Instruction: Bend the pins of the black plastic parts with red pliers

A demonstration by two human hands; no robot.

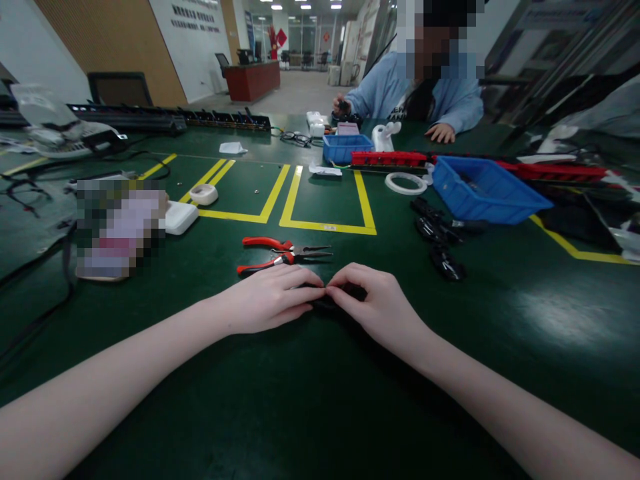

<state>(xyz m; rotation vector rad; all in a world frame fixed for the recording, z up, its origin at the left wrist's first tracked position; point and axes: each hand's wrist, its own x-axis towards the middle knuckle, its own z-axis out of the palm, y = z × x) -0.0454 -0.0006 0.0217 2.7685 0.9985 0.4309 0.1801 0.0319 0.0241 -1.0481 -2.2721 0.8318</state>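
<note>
My left hand [275, 298] and my right hand [367, 295] meet at the middle of the green table [280, 400]. Between their fingertips is a small black part [325, 304], mostly covered by the fingers, so its kind does not show. Thumb and forefinger of the right hand are pinched together at it. The left fingers close on its other side. Just beyond the left hand lie needle-nose pliers [287, 255] with red and black handles, jaws pointing right. Several glossy black parts [440, 240] lie in a loose pile to the right of the pliers.
A blue bin [490, 200] stands at right, with a white ring [406, 183] beside it and a smaller blue bin [347, 148] farther back. At left lie a phone [120, 233] and a white box [180, 217]. A person in a blue jacket [380, 87] sits across the table.
</note>
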